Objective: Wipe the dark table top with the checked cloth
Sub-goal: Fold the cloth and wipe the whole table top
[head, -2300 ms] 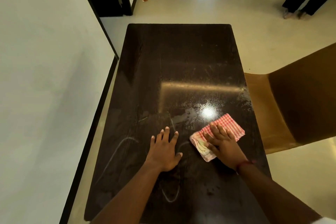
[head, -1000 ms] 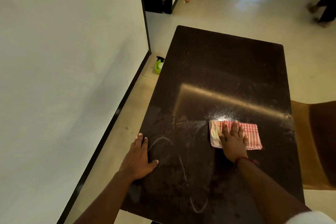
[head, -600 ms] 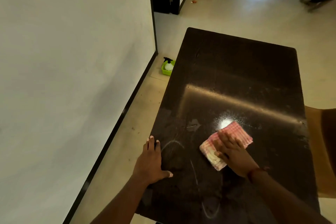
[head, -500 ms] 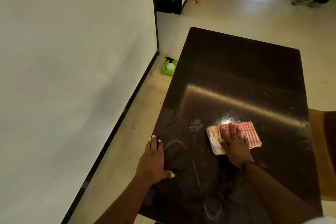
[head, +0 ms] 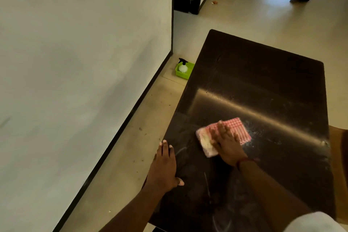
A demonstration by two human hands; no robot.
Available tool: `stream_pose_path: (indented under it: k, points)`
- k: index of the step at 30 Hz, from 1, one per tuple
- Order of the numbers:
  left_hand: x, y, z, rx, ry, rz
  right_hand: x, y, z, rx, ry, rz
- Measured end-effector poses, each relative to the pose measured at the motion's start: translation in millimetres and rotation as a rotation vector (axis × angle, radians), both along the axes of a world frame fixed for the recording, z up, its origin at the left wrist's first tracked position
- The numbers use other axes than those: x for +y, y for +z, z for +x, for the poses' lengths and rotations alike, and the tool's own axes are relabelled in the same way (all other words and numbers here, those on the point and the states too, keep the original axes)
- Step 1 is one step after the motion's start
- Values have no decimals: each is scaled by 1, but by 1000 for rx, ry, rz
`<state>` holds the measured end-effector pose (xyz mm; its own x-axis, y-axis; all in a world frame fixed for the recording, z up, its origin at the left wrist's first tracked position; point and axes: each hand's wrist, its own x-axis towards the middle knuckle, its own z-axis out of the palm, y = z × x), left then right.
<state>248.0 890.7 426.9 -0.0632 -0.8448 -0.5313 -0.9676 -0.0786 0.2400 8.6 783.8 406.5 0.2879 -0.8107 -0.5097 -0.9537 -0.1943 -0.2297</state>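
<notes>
- Right hand [head: 226,143] lies flat on the folded red-and-white checked cloth [head: 237,126], fingers spread and more or less straight, pressing it onto the dark desk [head: 263,81].
- The cloth sits on the near-left part of the desk top, right by a bright glare streak. It's a bit blurry, and its left end looks paler.
- Left hand [head: 165,167] is flat at the desk's left edge, fingers straight and together, thumb out on the top, holding nothing. Can't really tell if the fingertips hang past the edge.
- Pale smear marks [head: 207,184] on the top near both hands.
- Red band [head: 244,161] on the right wrist.
- On the floor [head: 131,156] by the desk's far-left side there's a green tray [head: 183,75] with a white spray bottle [head: 183,67] in it.
</notes>
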Motion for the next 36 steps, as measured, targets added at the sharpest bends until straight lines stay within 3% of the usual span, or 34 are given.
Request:
stream_pose_path:
  k: [2,4,8,11,17,24,26,29,31,36]
  points:
    - [0,0,0,-5,6,-3,-16,-6,27,-11,-250,-28]
    - [0,0,-1,-15,8,-3,-19,-7,59,2,-282,-45]
    - [0,1,-4,-6,30,-2,7,-6,86,-28,181,-53]
    - [1,1,-3,20,48,4,-7,-5,72,-17,330,-57]
    - [2,5,-7,-21,28,13,-49,-3,115,-1,-211,-80]
    - [6,-6,-6,32,74,-14,-5,-6,138,-62,393,-144]
    - [7,-8,-4,41,80,-31,-18,-8,128,-56,373,-150]
    - [7,-6,-1,39,67,-42,-35,-10,125,-47,33,-112]
    - [9,-5,3,67,59,-50,-26,-7,134,-19,-54,-124]
    - [30,-8,13,149,41,-153,15,-6,120,-23,365,-116]
